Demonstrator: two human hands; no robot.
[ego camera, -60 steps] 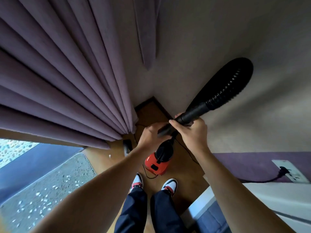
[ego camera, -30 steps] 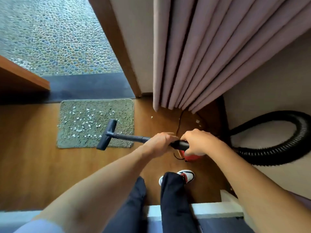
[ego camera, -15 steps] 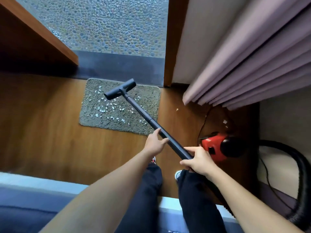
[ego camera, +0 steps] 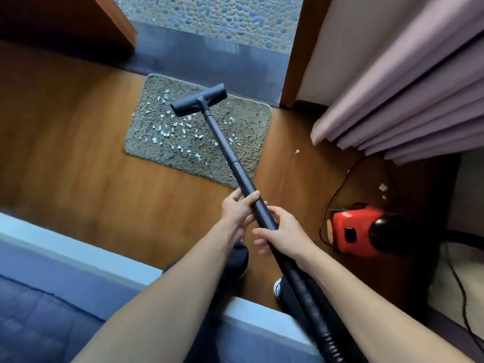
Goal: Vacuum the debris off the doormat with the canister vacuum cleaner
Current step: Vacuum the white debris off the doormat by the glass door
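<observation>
Now the left hand [ego camera: 237,208] and right hand [ego camera: 284,235] each curl their fingers round the long black rigid vacuum wand [ego camera: 222,142], just above its ribbed black hose [ego camera: 309,292]. Its flat nozzle head [ego camera: 199,103] is over the far half of the shaggy grey-green doormat [ego camera: 246,121], with white debris flecks [ego camera: 170,132] nearer. The wand is probably light and stiff, so a mid-tube grip suits it. The red canister vacuum [ego camera: 353,231] stands on the floor to the right.

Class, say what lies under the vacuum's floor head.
The floor head is over the far part of the doormat; white debris shows around it. Anything directly beneath is covered.
</observation>
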